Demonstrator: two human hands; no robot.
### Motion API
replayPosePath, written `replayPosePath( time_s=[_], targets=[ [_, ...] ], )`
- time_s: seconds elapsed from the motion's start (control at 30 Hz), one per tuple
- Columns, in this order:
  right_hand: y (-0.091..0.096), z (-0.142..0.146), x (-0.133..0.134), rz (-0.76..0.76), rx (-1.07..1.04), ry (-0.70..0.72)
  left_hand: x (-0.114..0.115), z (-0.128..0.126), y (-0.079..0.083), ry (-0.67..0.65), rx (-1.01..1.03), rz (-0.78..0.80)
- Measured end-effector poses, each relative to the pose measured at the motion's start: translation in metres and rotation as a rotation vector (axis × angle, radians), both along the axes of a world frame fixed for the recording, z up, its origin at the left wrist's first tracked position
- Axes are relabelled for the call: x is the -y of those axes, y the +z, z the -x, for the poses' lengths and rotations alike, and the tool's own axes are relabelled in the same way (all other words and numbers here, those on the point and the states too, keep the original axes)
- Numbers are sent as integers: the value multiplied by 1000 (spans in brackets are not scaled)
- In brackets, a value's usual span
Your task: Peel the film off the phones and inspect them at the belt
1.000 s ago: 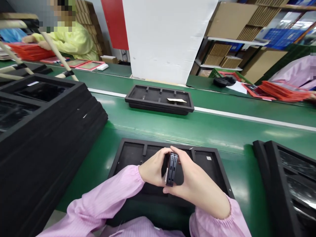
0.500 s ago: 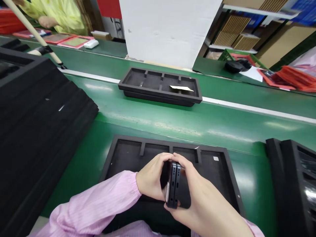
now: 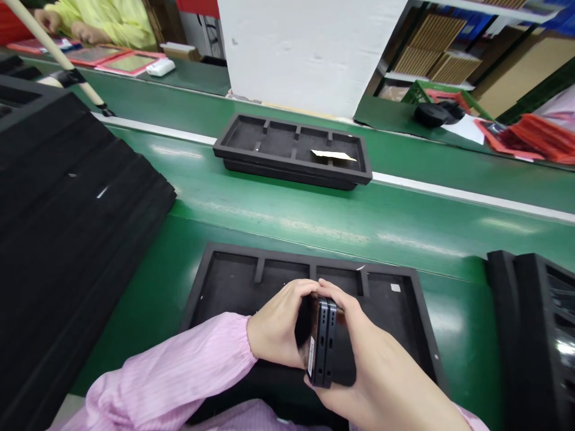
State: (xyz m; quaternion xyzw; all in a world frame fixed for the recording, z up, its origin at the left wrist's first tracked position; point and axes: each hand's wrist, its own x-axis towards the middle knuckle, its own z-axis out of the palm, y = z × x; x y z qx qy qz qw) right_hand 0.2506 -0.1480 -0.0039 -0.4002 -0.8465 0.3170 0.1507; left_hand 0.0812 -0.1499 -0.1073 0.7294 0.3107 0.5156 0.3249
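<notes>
Two dark smartphones [image 3: 325, 344] are pressed together back to back, with their port ends turned up toward me. My left hand [image 3: 279, 326] curls round the left phone's side, and a small white label shows on that phone's screen. On the other side my right hand [image 3: 359, 353] grips the right phone, thumb below and fingers over the far end. The fingertips of both hands meet at that far end. Beneath the hands lies a black foam tray [image 3: 233, 281] with shallow dividers and a small white sticker at its right.
A tall stack of black trays [image 3: 81, 227] stands at left; more trays [image 3: 521, 311] stand at right. Across the green conveyor [image 3: 287, 221] sit two stacked trays [image 3: 274, 143] with a paper slip. A person in yellow [image 3: 108, 24] works at the far left, beyond a pale pole [image 3: 45, 42].
Both hands and the two phones appear slightly further right and lower. The view has shifted a little. The grip stays the same.
</notes>
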Motion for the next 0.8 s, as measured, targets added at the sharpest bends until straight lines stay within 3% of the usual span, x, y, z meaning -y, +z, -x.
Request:
replayPosePath(
  time_s=[0.37,0.57,0.8],
  targets=[
    [7,0,-8,172,85,-18,-1,0,3,-67,40,203],
    [7,-1,-10,201,70,-9,-1,-2,5,-38,33,164],
    [9,-8,-9,175,40,17,4,-8,6,34,-11,8]
  ],
)
